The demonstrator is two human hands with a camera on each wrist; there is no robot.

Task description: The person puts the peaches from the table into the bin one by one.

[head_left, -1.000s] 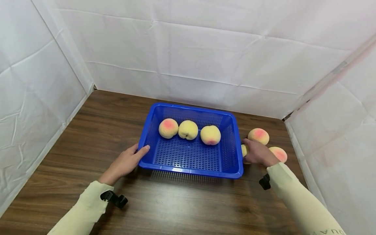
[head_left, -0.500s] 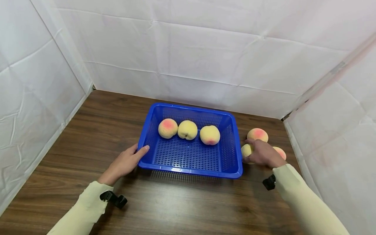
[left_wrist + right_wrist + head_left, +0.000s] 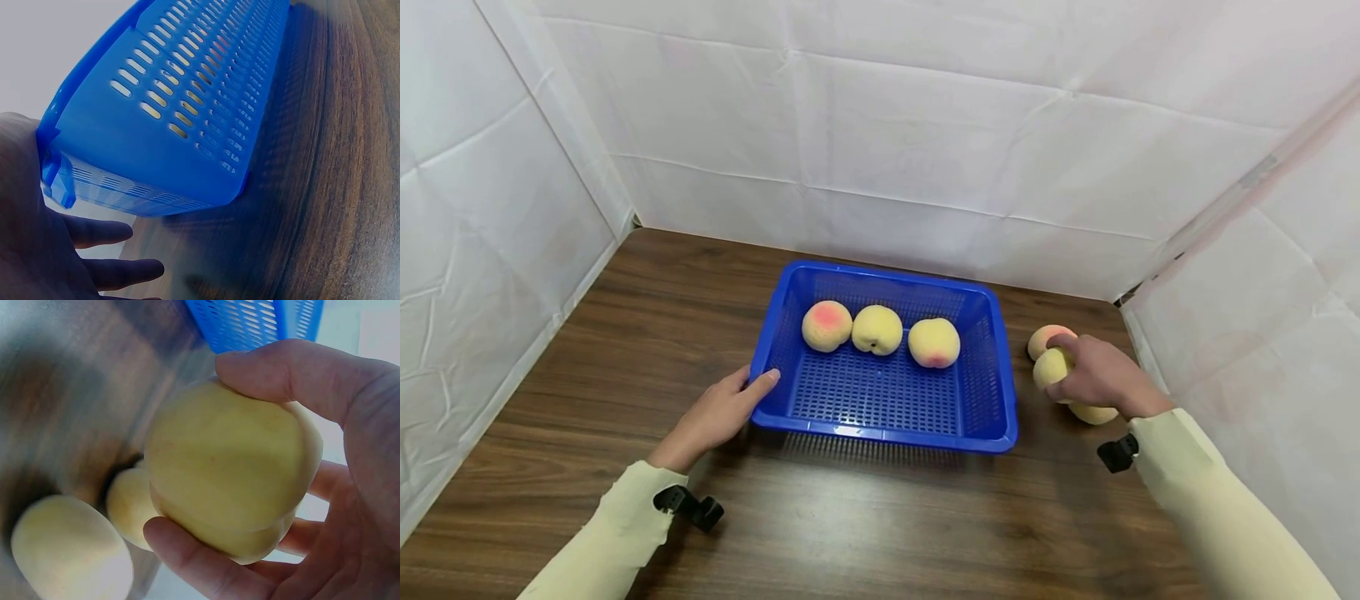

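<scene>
My left hand (image 3: 718, 417) grips the left rim of a blue basket (image 3: 883, 435), its thumb over the rim; in the left wrist view, fingers of that hand (image 3: 56, 250) extend below the basket's rim (image 3: 81, 75). Inside the basket lie three peaches in a row: one with a pink top (image 3: 827, 326), a yellow one (image 3: 877, 330) and another (image 3: 934, 342). Right of the basket, my right hand (image 3: 1101, 377) holds a yellow peach (image 3: 1050, 372) between thumb and fingers. The right wrist view shows this peach (image 3: 231, 456) in the hand (image 3: 331, 506).
Near the held peach, one peach (image 3: 1049, 336) lies behind and another (image 3: 1093, 413) in front, partly covered by the hand. The right wrist view also shows a pale peach (image 3: 72, 550) on the wooden table (image 3: 850, 525). White sheeting (image 3: 910, 125) stands behind and at both sides.
My right hand has moved right and slightly back, away from the basket, and the peach in its grip has moved with it. The left hand keeps its place on the rim.
</scene>
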